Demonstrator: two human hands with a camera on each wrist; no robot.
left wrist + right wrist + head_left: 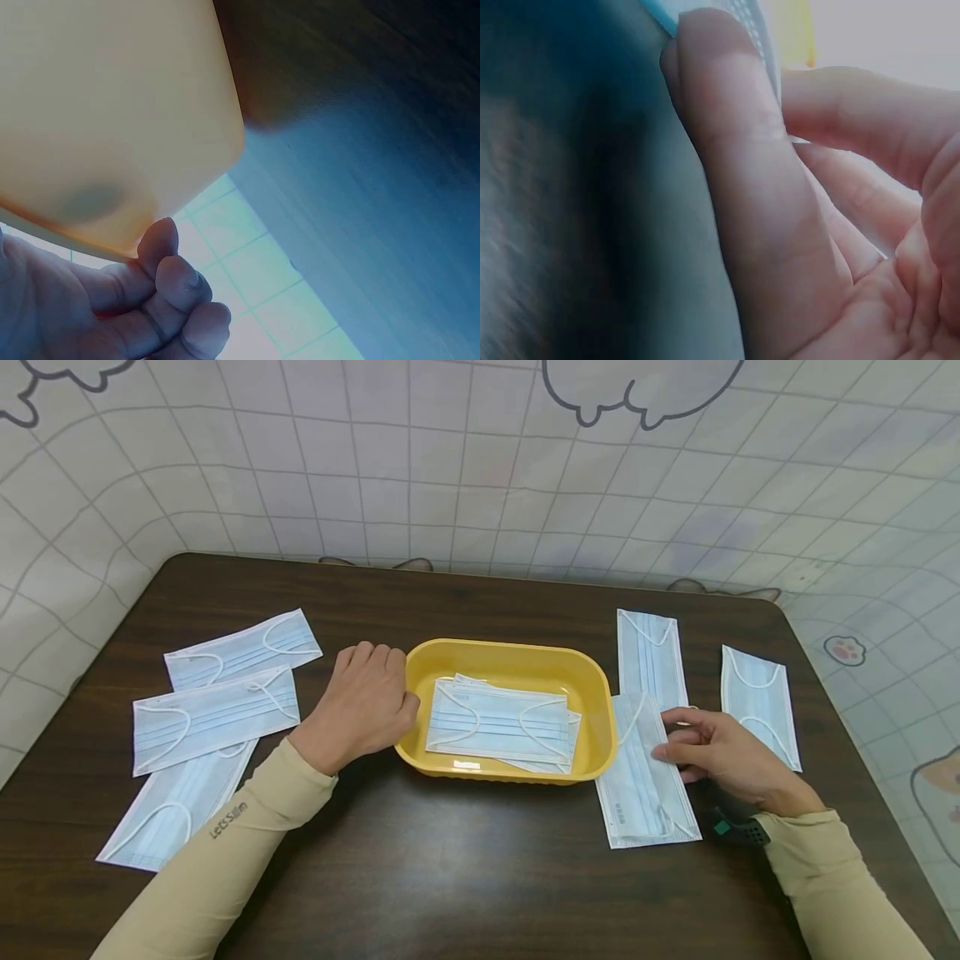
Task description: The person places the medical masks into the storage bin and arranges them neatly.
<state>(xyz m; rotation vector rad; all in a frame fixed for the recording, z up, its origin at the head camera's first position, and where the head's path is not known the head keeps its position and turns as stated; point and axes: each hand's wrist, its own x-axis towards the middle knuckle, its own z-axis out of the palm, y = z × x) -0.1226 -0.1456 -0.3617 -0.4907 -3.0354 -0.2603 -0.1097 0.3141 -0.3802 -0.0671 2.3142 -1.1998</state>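
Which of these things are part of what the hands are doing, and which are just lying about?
In use:
yellow tray, steadied by the left hand
masks in the tray
mask pinched by the right hand

Lying about:
three masks on the left
two masks on the right

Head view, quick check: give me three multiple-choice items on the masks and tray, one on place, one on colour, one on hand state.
1. Where does the tray stand?
A. Between the two hands
B. At the table's far left corner
C. On the stack of masks

2. What colour is the tray?
A. Blue
B. Yellow
C. White

3. What is the right hand doing?
A. Lying flat, touching nothing
B. Pinching a mask's edge
C. Gripping the tray

Answers: 1 A, the left hand rests against its left wall; 2 B, its walls are plainly yellow; 3 B, fingers and thumb close on the mask beside the tray.
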